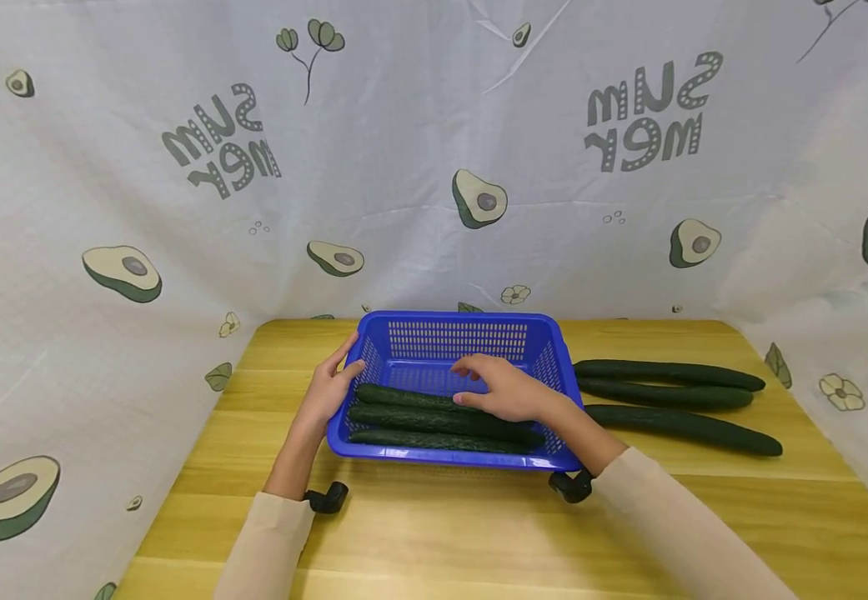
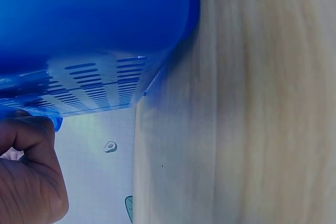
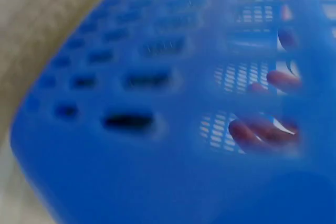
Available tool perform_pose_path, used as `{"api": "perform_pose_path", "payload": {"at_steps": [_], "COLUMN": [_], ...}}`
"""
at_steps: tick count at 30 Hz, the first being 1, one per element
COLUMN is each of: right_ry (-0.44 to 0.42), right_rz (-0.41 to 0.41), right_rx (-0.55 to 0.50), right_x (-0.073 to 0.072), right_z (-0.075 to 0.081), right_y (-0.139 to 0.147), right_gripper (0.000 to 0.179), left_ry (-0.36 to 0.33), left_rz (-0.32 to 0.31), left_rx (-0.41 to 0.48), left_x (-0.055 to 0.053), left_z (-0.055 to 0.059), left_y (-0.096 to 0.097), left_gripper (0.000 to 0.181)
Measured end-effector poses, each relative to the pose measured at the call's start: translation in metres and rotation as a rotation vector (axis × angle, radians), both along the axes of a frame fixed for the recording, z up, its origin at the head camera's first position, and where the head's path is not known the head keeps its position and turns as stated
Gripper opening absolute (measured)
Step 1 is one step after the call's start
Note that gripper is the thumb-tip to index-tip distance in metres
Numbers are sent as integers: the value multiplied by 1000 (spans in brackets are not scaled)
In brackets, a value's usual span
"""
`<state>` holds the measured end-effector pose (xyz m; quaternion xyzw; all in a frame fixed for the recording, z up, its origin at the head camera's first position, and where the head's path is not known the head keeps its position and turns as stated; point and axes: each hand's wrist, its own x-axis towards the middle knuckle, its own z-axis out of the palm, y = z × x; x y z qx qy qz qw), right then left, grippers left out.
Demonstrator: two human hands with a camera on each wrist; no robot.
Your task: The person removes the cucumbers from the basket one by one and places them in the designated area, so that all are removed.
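A blue plastic basket point(image 1: 464, 316) with slotted walls stands on the wooden table. Three long dark green cucumbers point(image 1: 434, 419) lie side by side in its near half. My left hand point(image 1: 324, 392) grips the basket's left rim, thumb on the inner side; the left wrist view shows the bent fingers against the outer wall. Over the right part of the basket, my right hand point(image 1: 504, 390) hovers above the cucumbers with loosely bent fingers and nothing in it. In the right wrist view, its fingertips point(image 3: 247, 132) show through the slots of the basket wall.
Right of the basket, three more cucumbers point(image 1: 689, 427) lie on the table point(image 1: 434, 533), two of them close together and one nearer. A white curtain point(image 1: 403, 150) printed with avocados hangs behind and around the table. Black wrist mounts point(image 1: 328, 497) sit at both sleeves.
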<state>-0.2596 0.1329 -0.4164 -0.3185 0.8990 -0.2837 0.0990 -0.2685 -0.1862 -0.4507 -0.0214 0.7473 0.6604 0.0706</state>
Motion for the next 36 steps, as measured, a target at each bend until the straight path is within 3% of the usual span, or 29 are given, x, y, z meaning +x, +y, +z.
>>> {"api": "perform_pose_path", "payload": {"at_steps": [14,24,36], "right_ry": [-103,-166,-45], "right_rz": [24,55,56], "right_rx": [57,206,55], "right_x": [-3,-3,-3], "right_z": [-17,-22,-20], "right_y": [-14,-17,-18], "right_gripper": [52,58,33], "left_ry": [0,11,19], "left_rz": [12,14,12], "left_rx": [-22,-21,-32], "left_x": [-3,-5,-3], "left_z": [0,-3,-4], "left_y": [-2,0,-1], "left_gripper": [57,57,57]}}
